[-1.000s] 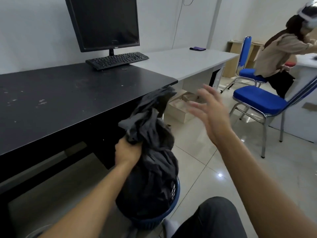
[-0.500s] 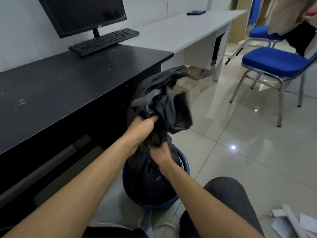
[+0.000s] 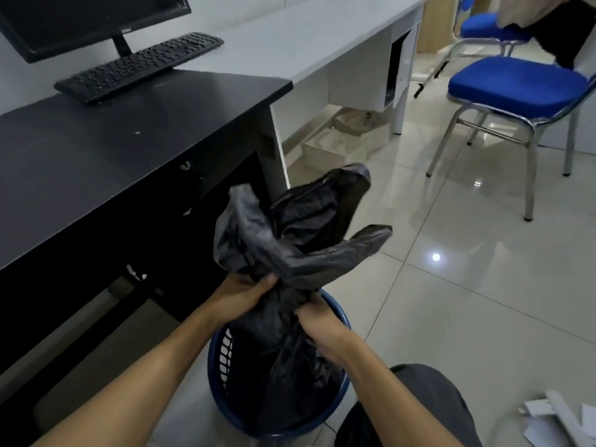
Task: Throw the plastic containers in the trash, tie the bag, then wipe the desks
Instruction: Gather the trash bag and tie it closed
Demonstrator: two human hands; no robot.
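A black trash bag (image 3: 300, 227) stands in a round blue mesh bin (image 3: 225, 353) on the floor beside the black desk (image 3: 106, 150). Its loose top is bunched and sticks up above the bin. My left hand (image 3: 240, 293) is shut on the gathered neck from the left. My right hand (image 3: 319, 327) grips the same neck just below, on the right side. No plastic containers show; the bag hides its contents. The white desk (image 3: 306, 33) runs on behind the black one.
A monitor (image 3: 87, 21) and a keyboard (image 3: 138, 64) sit on the black desk. Two blue chairs (image 3: 516, 82) stand at the right on the tiled floor. A cardboard box (image 3: 335, 143) lies under the white desk. White scraps (image 3: 561, 421) lie at the lower right. Another person's clothing shows at the top right.
One second ago my right hand was open in the air; it has come down and closed on the bag's neck below my left hand. The view has tilted downward.
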